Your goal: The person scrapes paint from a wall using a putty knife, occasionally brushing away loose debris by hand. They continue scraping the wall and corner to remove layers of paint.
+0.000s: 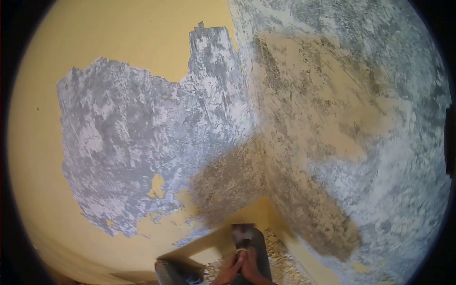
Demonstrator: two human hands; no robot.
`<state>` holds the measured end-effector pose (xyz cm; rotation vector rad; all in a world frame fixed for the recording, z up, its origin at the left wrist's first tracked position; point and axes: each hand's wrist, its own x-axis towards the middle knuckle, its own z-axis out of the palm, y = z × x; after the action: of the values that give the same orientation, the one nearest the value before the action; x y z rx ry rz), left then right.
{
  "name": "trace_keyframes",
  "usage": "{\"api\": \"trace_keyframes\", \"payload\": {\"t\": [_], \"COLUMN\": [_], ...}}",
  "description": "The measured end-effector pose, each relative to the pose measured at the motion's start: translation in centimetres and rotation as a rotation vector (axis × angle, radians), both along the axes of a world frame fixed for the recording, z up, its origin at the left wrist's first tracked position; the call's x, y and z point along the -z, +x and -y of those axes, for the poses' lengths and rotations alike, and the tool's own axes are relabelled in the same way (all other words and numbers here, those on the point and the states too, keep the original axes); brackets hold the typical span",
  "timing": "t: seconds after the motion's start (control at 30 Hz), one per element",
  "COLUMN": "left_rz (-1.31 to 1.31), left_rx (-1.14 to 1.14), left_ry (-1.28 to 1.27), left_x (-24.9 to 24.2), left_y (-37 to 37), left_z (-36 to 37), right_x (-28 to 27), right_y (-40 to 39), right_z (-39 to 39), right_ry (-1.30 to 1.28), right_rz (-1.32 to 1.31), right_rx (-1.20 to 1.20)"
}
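Observation:
Both of my hands are together at the bottom centre, wrapped round the handle of a wide-bladed scraper (243,232). My left hand (231,269) is closed on the left side of the handle, pressed against my right hand (251,264), which is closed on the other side. The blade points away from me, toward the low corner where two walls meet. Ahead of it is a strip of yellow paint (259,209) at the foot of the corner. Most of the handle is hidden by my fingers.
The left wall has yellow paint (118,33) around a bare grey-white patch (123,123). On the right wall (399,190), grey-white plaster surrounds a brownish area (323,99). Paint flakes (287,261) litter the floor, and my knee (171,273) shows at the lower left.

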<state>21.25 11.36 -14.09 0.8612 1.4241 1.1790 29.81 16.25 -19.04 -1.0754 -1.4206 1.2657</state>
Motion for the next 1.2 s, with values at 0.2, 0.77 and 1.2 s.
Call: {"api": "trace_keyframes", "payload": {"t": [0.2, 0.77, 1.2], "left_rz": [-0.104, -0.782, -0.773], "left_rx": [-0.027, -0.446, -0.575], "left_ry": [0.057, 0.715, 0.725], "left_x": [-6.6, -29.6, -30.8], "left_y": [0.0, 1.5, 4.5], "left_z": [-6.0, -24.6, -24.8], "right_x": [2.0, 1.5, 2.4], "right_y": [1.1, 2.5, 2.6], "right_z": [-4.6, -4.7, -4.6], "right_ry": [0.083, 0.351, 0.374], "right_rz": [-0.174, 0.49, 0.467], "right_rx": [-0.034, -0.353, -0.35]}}
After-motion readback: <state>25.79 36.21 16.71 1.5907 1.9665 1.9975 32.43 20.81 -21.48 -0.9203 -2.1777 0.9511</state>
